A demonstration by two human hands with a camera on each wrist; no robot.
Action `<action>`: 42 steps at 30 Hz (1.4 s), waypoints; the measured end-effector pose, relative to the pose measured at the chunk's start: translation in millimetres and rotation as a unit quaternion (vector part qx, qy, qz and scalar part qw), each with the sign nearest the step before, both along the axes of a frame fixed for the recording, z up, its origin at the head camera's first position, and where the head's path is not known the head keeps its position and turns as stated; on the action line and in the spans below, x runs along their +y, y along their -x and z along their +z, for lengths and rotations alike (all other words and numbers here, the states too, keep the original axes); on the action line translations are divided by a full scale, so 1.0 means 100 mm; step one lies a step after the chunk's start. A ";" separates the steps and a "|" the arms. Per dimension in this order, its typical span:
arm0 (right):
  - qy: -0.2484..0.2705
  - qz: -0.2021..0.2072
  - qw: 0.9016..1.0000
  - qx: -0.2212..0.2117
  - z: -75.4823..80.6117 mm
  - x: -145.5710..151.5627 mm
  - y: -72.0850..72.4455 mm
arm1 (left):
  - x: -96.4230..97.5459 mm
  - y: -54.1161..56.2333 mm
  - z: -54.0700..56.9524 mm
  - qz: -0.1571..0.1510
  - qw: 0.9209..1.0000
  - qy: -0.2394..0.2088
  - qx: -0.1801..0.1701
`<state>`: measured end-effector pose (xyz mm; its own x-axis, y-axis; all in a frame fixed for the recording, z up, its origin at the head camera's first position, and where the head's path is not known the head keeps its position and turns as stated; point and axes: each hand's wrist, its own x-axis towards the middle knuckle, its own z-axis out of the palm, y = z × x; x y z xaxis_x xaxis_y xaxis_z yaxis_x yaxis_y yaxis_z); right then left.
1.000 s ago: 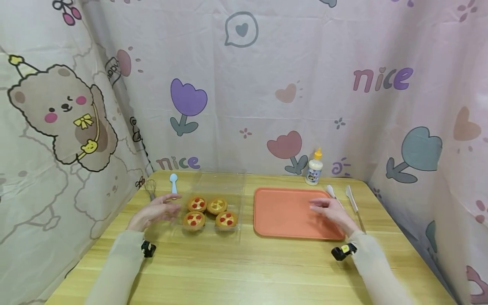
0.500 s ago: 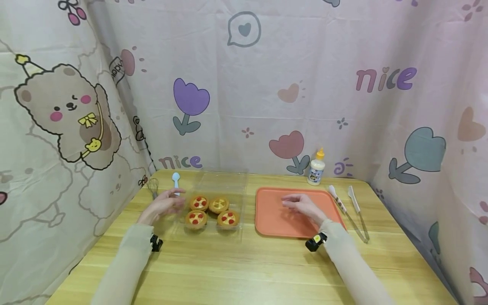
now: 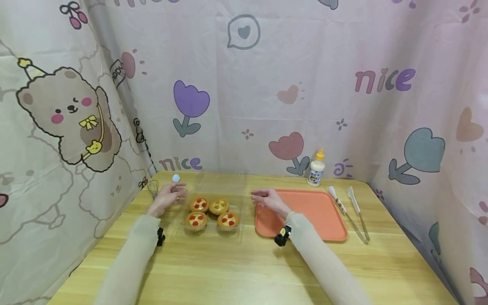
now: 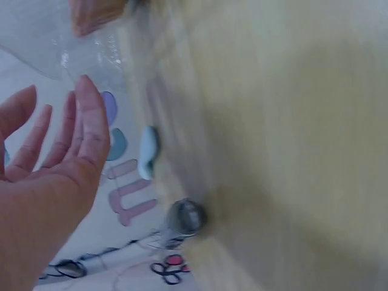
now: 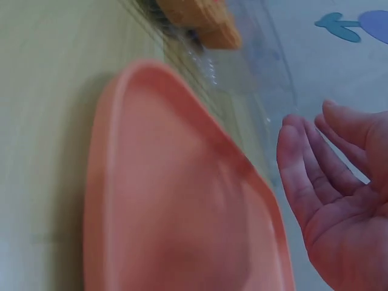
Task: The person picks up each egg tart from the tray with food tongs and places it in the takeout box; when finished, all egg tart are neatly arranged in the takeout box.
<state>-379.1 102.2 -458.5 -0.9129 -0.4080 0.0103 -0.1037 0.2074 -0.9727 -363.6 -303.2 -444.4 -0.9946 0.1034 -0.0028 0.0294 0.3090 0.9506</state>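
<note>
A clear plastic box (image 3: 223,183) with its lid raised stands left of centre in the head view. Inside it sit several small tarts (image 3: 196,220) with red and yellow tops. My left hand (image 3: 167,198) hovers just left of the box, fingers loosely bent and holding nothing. Over the left end of the orange tray (image 3: 305,216) hangs my right hand (image 3: 271,201), near the box's right side. Its fingers are relaxed with nothing between them, as the right wrist view also shows. Neither hand appears to touch the box.
Behind the left hand lie a light blue spoon (image 3: 176,178) and a whisk (image 3: 153,187). A white bottle with a yellow cap (image 3: 315,170) stands at the back. Tongs (image 3: 356,216) lie right of the tray. A patterned curtain (image 3: 244,106) encloses the table (image 3: 228,271).
My right hand has travelled left across the tray, from its right side to its left end. My left hand has shifted slightly right and away from me, covering more of the spoon.
</note>
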 end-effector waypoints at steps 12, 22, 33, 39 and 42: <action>0.016 -0.021 1.000 0.014 -0.02 -0.29 0.11 | 0.01 0.12 -0.10 -0.008 1.000 -0.012 -0.015; 0.015 -0.011 0.999 0.027 -0.03 -0.38 0.14 | 0.09 0.20 -0.12 -0.065 0.997 -0.024 -0.015; 0.018 -0.048 0.998 0.037 -0.04 -0.45 0.13 | 0.13 0.25 -0.10 -0.036 0.999 -0.025 0.008; 0.048 -0.078 0.994 0.053 -0.05 -0.50 0.18 | 0.14 0.26 -0.08 -0.018 0.999 -0.030 0.024; 0.059 -0.093 0.992 0.056 -0.05 -0.52 0.20 | 0.12 0.27 -0.08 -0.026 0.999 -0.023 0.033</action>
